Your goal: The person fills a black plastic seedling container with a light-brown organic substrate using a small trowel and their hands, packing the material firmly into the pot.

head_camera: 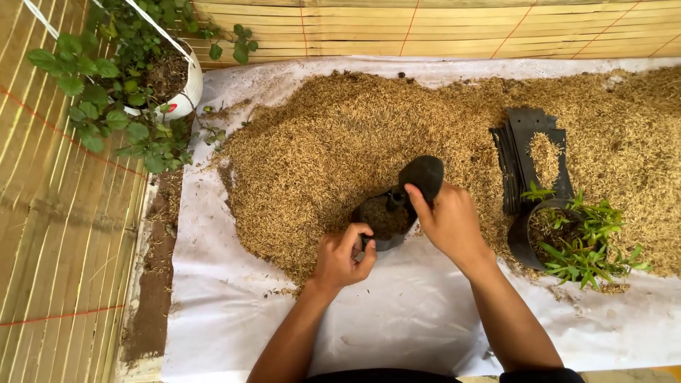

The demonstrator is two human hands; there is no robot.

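Observation:
A small black planting bag (385,218), partly filled with husk mix, stands at the near edge of a big heap of golden rice husks (340,142). My left hand (342,257) pinches the bag's near rim. My right hand (448,221) grips a black scoop-like piece (423,175) tilted over the bag's mouth. A white plastic sheet (397,312) lies under the heap.
To the right, a stack of flat black bags (528,159) lies on the husks beside a black bag holding a green seedling (574,237). A white pot with a leafy plant (135,78) stands at the back left. Bamboo matting (57,234) surrounds the sheet.

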